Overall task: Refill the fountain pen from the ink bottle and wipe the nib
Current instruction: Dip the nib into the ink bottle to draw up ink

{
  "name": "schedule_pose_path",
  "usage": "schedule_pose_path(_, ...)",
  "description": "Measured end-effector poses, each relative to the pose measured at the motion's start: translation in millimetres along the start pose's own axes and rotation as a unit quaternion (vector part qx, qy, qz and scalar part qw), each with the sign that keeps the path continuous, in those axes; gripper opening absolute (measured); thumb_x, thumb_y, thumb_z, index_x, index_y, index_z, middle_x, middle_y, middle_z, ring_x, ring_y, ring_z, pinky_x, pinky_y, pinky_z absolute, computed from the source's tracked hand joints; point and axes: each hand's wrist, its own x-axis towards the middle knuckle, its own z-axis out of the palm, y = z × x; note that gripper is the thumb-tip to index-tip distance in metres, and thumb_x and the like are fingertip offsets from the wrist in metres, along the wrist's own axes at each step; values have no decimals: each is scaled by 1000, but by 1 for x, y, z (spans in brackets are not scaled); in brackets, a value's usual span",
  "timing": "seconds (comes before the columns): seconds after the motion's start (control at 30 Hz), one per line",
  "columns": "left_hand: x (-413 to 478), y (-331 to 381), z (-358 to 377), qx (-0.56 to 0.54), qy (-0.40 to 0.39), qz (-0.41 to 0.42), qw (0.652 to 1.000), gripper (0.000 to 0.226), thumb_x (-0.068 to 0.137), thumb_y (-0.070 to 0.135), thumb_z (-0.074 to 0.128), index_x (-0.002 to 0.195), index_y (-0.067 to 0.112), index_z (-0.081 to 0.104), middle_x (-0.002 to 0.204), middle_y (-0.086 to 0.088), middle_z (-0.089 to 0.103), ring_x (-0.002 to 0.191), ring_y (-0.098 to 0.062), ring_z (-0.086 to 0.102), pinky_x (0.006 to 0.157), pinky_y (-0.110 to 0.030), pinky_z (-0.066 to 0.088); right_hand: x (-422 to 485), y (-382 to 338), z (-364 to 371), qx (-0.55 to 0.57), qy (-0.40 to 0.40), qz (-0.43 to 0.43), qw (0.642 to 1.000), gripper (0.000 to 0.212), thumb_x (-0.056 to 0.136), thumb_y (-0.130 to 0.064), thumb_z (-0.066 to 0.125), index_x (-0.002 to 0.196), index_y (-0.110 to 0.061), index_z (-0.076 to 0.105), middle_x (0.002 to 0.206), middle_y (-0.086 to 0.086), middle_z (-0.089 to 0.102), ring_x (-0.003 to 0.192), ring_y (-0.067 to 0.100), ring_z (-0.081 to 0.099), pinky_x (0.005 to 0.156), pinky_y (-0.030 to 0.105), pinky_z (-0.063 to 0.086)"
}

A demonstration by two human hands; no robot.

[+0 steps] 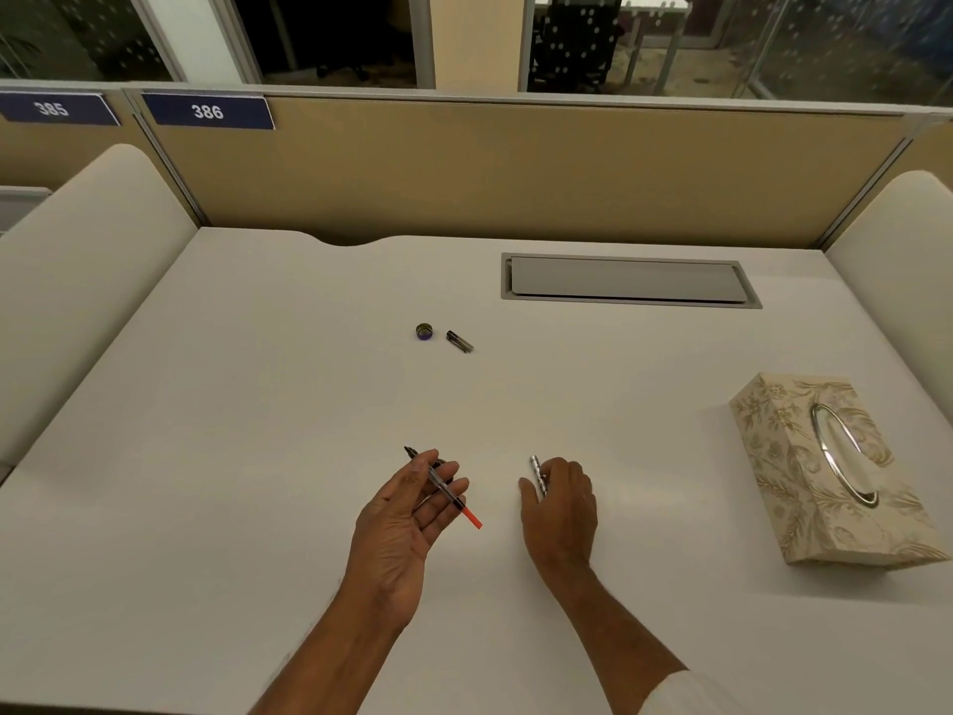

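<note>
My left hand (pixel 412 508) is palm up near the desk's front middle and holds the pen's inner section (pixel 443 487), a thin clear-and-black piece with a dark nib end pointing up-left and a red end sticking out lower right. My right hand (pixel 559 503) rests on the desk just to the right and grips a silver pen barrel (pixel 537 474), whose tip shows above the thumb. Farther back on the desk lie a small round bottle cap (pixel 424 331) and a dark pen cap (pixel 459 341) beside it. I see no ink bottle.
A patterned tissue box (pixel 825 472) with an oval metal opening sits at the right. A grey cable-tray lid (pixel 629 280) is set into the white desk (pixel 258 405) at the back right. Tan partition panels close off the back and sides.
</note>
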Motion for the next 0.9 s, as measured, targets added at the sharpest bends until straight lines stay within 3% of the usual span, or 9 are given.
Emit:
schedule_pose_path(0.6,-1,-2,-6,-22,-6,-12,1000,22,95,16,63,112,6,74,109,-18,78,90,-29,79,80,-37,65,2,8,-15,44,-22,5,999,41,81,-46,77,107,-19,60,103,-2,58,98,22,57,82,43,53)
schedule_pose_path(0.9,-2,-11,-13,-25,8,-45,999,29,96,17,64,120,4,72,114,-18,77,94,-27,79,78,-35,65,-28,-22,-51,192,20,37,980,9,93,-29,69,97,-25,61,95,-10,64,88,11,61,72,36,53)
